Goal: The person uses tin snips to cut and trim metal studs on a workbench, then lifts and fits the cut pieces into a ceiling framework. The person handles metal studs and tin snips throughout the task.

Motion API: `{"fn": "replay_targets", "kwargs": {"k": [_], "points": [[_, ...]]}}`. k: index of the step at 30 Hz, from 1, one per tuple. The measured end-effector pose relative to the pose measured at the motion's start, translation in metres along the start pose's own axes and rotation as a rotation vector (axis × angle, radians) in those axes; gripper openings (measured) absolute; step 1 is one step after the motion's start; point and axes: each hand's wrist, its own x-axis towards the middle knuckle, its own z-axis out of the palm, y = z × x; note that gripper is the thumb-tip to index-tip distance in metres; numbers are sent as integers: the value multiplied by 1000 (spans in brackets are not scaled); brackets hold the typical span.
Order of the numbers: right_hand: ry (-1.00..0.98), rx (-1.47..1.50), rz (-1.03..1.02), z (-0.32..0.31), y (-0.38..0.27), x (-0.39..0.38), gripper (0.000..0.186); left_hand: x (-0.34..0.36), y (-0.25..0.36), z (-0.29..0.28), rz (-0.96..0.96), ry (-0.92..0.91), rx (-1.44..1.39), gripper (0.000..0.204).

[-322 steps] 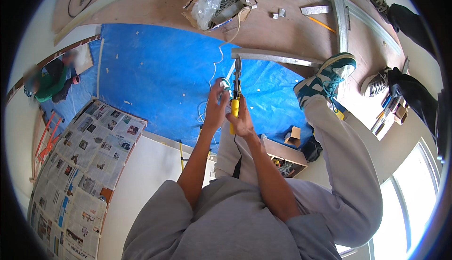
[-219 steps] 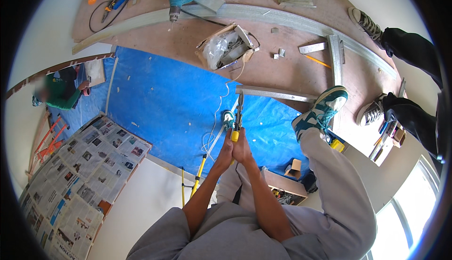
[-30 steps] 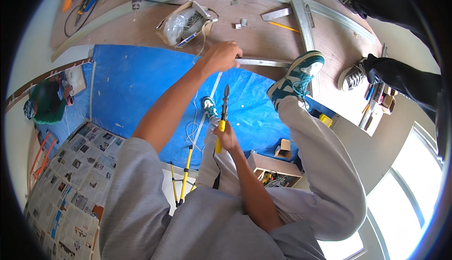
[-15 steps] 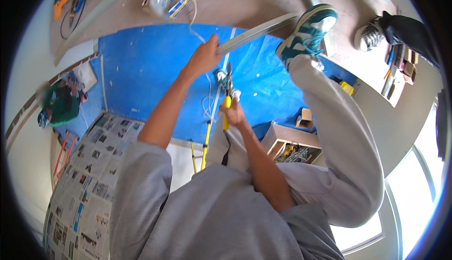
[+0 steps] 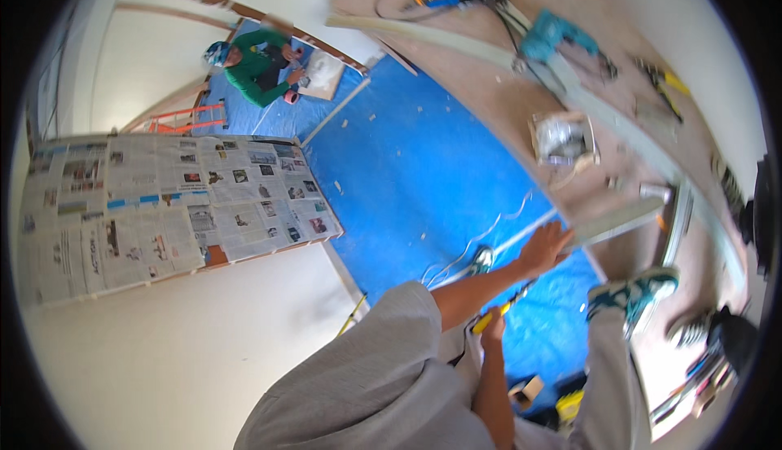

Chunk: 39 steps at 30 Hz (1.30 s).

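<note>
My left hand (image 5: 544, 250) is closed around the near end of a pale metal channel (image 5: 617, 227), which slants up to the right over the brown board surface. My right hand (image 5: 494, 332) grips yellow-handled snips (image 5: 482, 322) below it, their dark jaws pointing up and to the right, apart from the channel. One green-and-white shoe (image 5: 631, 294) of mine rests at the board's edge by the channel; the other shoe (image 5: 482, 260) is lower, on the blue sheet.
A blue sheet (image 5: 407, 157) covers the floor, with a white cord (image 5: 468, 246) on it. Newspaper (image 5: 163, 206) covers a surface at left. A person in green sleeves (image 5: 257, 63) sits beyond, near a red ladder (image 5: 183, 120). The board holds a teal power tool (image 5: 554, 36) and an open box (image 5: 564, 139).
My view has swung left, so my hands now appear farther right and lower. The newspaper-covered surface and the person in green show more fully. Both hands keep their holds.
</note>
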Motion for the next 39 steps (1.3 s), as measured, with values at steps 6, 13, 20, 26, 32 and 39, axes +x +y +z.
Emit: {"fn": "replay_targets", "kwargs": {"k": [6, 13, 20, 26, 32, 39], "points": [[146, 124, 248, -16, -15, -6, 39, 9, -6, 17, 186, 45, 120, 52], [105, 132, 287, -16, -20, -3, 41, 0, 8, 30, 200, -5, 64, 51], [48, 31, 230, 0, -34, -2, 47, -49, 1, 12, 70, 25, -27, 52], [65, 11, 320, 5, -42, -4, 47, -73, -23, 8, 62, -1, -12, 49], [110, 28, 395, -5, -43, 3, 49, -67, -17, 14, 47, -45, 11, 50], [-106, 146, 429, -21, -27, 17, 53, -30, 1, 23, 142, -79, 38, 53]]}}
